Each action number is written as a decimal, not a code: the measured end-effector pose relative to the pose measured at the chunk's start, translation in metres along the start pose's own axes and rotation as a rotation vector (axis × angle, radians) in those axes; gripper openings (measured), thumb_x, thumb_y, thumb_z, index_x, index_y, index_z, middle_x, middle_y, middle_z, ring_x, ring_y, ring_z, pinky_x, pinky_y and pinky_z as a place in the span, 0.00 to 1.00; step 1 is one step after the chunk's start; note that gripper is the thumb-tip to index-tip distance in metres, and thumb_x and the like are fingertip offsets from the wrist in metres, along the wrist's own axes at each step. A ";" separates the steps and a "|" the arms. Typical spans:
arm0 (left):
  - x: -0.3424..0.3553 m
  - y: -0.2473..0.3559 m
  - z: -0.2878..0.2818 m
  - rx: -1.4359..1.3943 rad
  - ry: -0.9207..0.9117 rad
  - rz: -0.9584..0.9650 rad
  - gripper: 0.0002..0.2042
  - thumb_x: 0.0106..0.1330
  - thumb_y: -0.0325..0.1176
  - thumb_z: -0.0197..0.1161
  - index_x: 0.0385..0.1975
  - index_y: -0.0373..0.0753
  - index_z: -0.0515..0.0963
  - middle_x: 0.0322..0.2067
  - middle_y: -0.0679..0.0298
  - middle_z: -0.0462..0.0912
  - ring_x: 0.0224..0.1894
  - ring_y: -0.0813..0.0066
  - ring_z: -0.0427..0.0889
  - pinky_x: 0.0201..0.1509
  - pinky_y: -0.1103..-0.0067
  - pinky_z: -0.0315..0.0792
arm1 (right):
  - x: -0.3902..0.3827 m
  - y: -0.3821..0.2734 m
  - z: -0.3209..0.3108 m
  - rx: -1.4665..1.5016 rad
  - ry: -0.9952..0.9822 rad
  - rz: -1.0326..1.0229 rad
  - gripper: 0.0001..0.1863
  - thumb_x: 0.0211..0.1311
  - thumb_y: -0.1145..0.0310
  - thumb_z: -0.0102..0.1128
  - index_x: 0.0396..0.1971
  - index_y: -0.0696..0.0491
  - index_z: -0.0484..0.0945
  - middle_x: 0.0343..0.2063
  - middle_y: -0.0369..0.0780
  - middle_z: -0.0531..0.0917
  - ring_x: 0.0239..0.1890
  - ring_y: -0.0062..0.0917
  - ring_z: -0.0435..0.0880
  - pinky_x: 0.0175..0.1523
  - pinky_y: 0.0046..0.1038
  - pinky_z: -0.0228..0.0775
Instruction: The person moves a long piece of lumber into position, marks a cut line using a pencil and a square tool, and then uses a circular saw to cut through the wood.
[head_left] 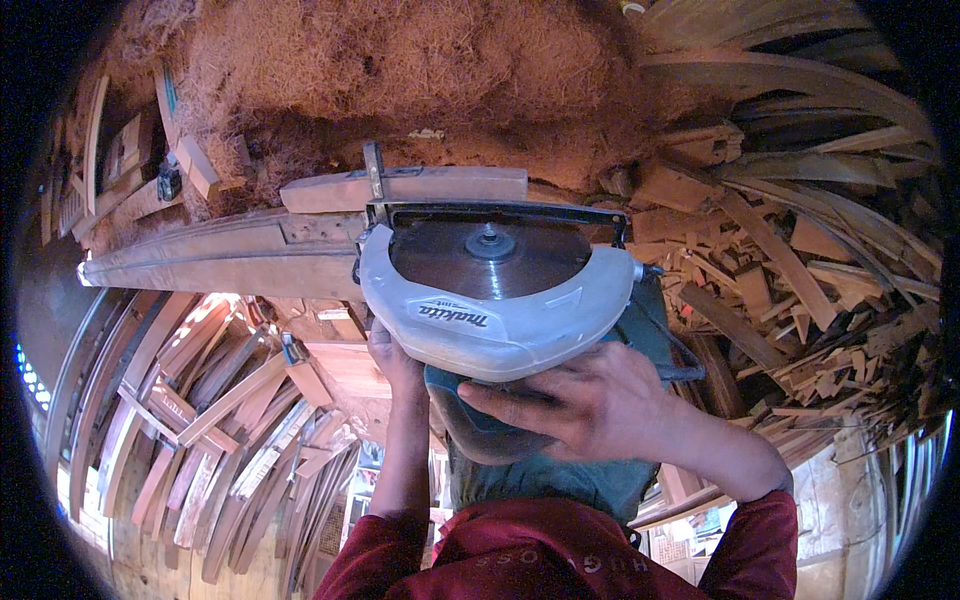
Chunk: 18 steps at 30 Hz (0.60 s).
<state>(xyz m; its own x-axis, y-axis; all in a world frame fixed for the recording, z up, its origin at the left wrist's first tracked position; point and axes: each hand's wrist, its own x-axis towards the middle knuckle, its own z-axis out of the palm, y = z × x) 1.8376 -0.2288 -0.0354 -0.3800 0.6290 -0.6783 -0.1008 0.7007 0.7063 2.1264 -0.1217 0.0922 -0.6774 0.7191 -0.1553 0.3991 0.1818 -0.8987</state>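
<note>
A circular saw with a pale grey blade guard and a teal body is held close to my torso, its round blade facing up toward me. My right hand wraps around the saw's body just below the guard. At the guard's left end, my left hand grips the saw; its thumb shows, but most of its fingers are hidden. The dark base plate runs along the blade's far side. Beside the saw's left end lies a long wooden plank, and a shorter board sits beyond the plate.
A large heap of reddish-brown shavings fills the far side. Many curved wood strips lie at the left. Scattered offcuts and long boards crowd the right.
</note>
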 end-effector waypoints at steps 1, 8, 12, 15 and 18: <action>0.000 0.003 0.005 -0.015 0.028 -0.010 0.08 0.72 0.34 0.59 0.37 0.34 0.77 0.34 0.64 0.83 0.34 0.80 0.80 0.39 0.81 0.76 | -0.001 0.003 -0.001 0.017 -0.009 -0.002 0.39 0.44 0.61 0.64 0.64 0.34 0.71 0.49 0.36 0.81 0.42 0.34 0.86 0.39 0.33 0.82; -0.009 0.022 0.030 -0.042 0.095 -0.005 0.14 0.73 0.34 0.59 0.23 0.43 0.67 0.17 0.71 0.71 0.18 0.86 0.66 0.21 0.83 0.61 | -0.014 0.020 -0.003 0.035 -0.070 0.046 0.45 0.38 0.62 0.68 0.65 0.36 0.69 0.46 0.40 0.82 0.42 0.37 0.85 0.43 0.37 0.81; -0.012 0.020 0.027 -0.060 0.102 -0.021 0.13 0.73 0.33 0.59 0.24 0.43 0.68 0.18 0.71 0.71 0.18 0.86 0.66 0.20 0.84 0.60 | -0.014 0.025 0.003 0.031 -0.014 0.039 0.45 0.38 0.64 0.68 0.65 0.36 0.69 0.44 0.41 0.82 0.41 0.38 0.85 0.44 0.38 0.80; -0.011 0.021 0.030 0.010 0.113 0.002 0.12 0.73 0.34 0.59 0.25 0.42 0.69 0.18 0.72 0.71 0.18 0.86 0.66 0.21 0.84 0.60 | -0.013 0.022 0.004 0.007 -0.043 0.056 0.44 0.38 0.65 0.68 0.65 0.37 0.70 0.44 0.42 0.83 0.41 0.38 0.85 0.44 0.38 0.80; -0.010 0.025 0.032 0.027 0.089 0.015 0.12 0.73 0.34 0.59 0.26 0.42 0.70 0.18 0.72 0.71 0.19 0.86 0.66 0.22 0.85 0.60 | -0.010 0.011 0.005 0.034 -0.094 0.137 0.49 0.31 0.65 0.75 0.64 0.38 0.71 0.49 0.39 0.82 0.52 0.38 0.81 0.56 0.39 0.75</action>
<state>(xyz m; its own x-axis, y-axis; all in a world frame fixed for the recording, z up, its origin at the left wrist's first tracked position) 1.8680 -0.2070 -0.0172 -0.4617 0.6081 -0.6458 -0.0696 0.7009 0.7099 2.1350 -0.1301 0.0817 -0.6733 0.6695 -0.3137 0.4717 0.0623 -0.8795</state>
